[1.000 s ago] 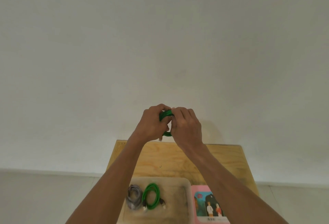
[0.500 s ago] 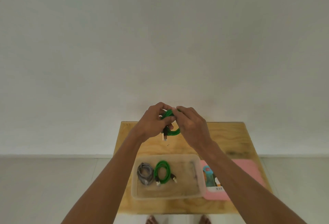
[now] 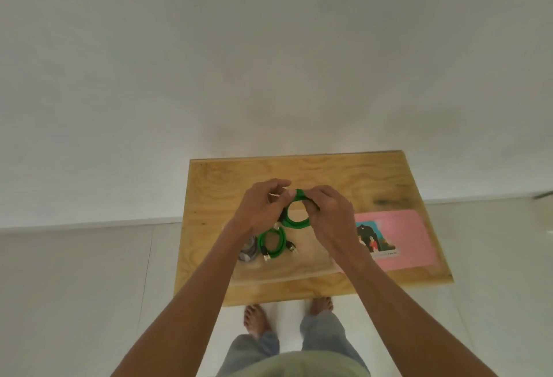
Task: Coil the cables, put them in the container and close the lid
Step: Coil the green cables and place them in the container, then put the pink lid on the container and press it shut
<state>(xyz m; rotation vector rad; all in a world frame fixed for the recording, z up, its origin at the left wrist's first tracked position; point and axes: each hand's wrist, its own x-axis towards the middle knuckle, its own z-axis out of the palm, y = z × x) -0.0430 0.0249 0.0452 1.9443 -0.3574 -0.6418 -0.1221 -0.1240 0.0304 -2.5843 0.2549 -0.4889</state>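
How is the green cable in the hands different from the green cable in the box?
The held cable is up in the air, pinched by the left hand and right hand; the boxed cable lies flat in the box, untouched. The held coil looks bigger. Both are green coils.

No words to read here

The pink lid [image 3: 401, 236] has a picture and a tiny line of print, too blurry to read.

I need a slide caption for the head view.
Both hands hold a green coiled cable above the container.
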